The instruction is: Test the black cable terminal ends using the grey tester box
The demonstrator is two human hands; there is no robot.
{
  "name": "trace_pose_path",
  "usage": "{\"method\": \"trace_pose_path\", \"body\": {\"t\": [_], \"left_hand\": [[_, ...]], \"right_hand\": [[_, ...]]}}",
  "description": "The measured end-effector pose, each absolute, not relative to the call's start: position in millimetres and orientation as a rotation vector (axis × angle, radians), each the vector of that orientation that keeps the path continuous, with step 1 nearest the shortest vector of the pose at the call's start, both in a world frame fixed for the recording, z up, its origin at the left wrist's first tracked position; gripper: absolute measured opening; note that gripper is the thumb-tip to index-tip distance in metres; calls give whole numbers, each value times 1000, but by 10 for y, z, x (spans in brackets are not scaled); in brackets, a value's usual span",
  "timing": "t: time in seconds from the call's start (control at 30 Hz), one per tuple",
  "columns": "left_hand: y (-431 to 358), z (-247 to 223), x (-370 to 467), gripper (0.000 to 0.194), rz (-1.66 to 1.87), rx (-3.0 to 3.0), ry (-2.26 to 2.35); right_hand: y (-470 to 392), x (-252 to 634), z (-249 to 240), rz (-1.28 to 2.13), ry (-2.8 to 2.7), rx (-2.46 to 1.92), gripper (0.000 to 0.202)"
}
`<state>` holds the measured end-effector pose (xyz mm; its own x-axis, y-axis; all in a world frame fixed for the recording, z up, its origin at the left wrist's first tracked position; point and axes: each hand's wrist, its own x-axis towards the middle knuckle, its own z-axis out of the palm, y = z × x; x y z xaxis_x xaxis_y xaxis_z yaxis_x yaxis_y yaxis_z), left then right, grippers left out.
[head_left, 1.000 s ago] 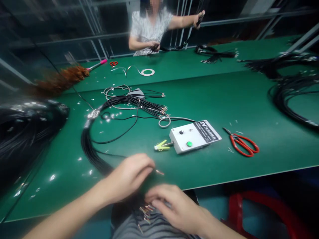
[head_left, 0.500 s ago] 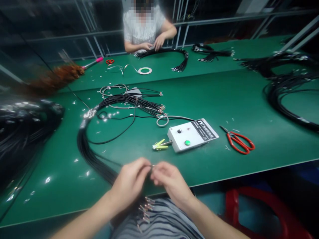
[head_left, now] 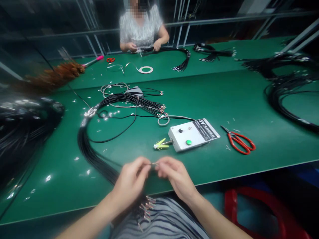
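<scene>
Above the table's near edge, my left hand [head_left: 133, 177] pinches a black cable close to its end. My right hand [head_left: 173, 171] is closed at the tip of that cable, its fingers on the thin stripped wire end [head_left: 155, 163]. A small gap separates the two hands. From a curved bundle of black cables [head_left: 99, 162] the strands run under my left forearm, and their bare copper ends [head_left: 147, 207] hang over my lap. Just beyond my hands stands a white control box [head_left: 183, 134] with a green button, a black knob and a yellow-green clip [head_left: 161, 144] at its front.
Red-handled scissors [head_left: 240, 141] lie right of the box. More cable bundles [head_left: 281, 103] rest at the right, and a dark heap [head_left: 27, 126] at the left. Across the green table [head_left: 211, 89] a person [head_left: 143, 30] handles cables. A red stool [head_left: 231, 202] is below the edge.
My right hand has drawn slightly right, away from my left, exposing more of the wire end. Across the table, the person's hands have moved left and apart.
</scene>
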<state>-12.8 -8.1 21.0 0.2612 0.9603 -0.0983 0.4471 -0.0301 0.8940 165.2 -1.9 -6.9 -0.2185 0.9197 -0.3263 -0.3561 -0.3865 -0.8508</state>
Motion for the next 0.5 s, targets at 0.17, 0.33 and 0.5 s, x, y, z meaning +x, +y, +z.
{"method": "trace_pose_path", "body": {"t": [0.17,0.33,0.5], "left_hand": [[-74,225,-146,18,700,1649,1329],[-63,272,-185,20,669,1746,1254],[-52,298,-228,22,663,1709,1171]], "right_hand": [[-16,1664,-72,1738,-873,-1094,18],[105,1759,5,1826,-1027,-1067,18],[203,1803,26,2108,-1008,-965,20]]}}
